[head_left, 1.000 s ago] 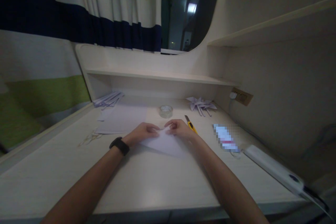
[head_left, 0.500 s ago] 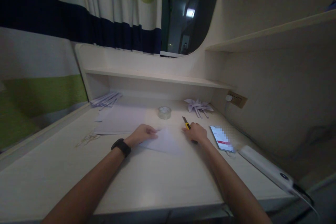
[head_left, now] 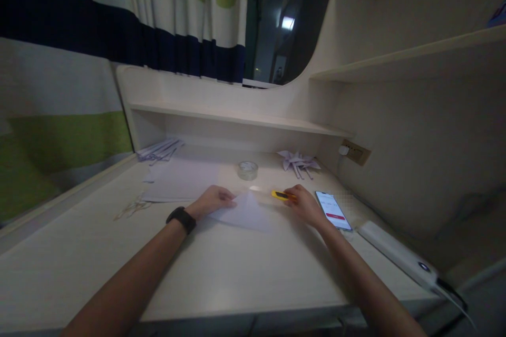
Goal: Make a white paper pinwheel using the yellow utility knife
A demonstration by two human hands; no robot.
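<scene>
My left hand, with a black watch on its wrist, pinches the left edge of a folded white sheet of paper, which comes to a point at the top. In my right hand is a yellow utility knife, raised a little over the desk to the right of the paper and pointing left. My fingers close round its rear part. A roll of clear tape stands on the desk beyond the paper.
White paper sheets lie at the left, with rolled paper sticks behind and thin strings in front. Paper pinwheels rest at the back right. A phone and a white power strip lie to the right.
My right hand has lifted the utility knife off the desk and turned it, so it now points left. My left hand and the paper have barely moved.
</scene>
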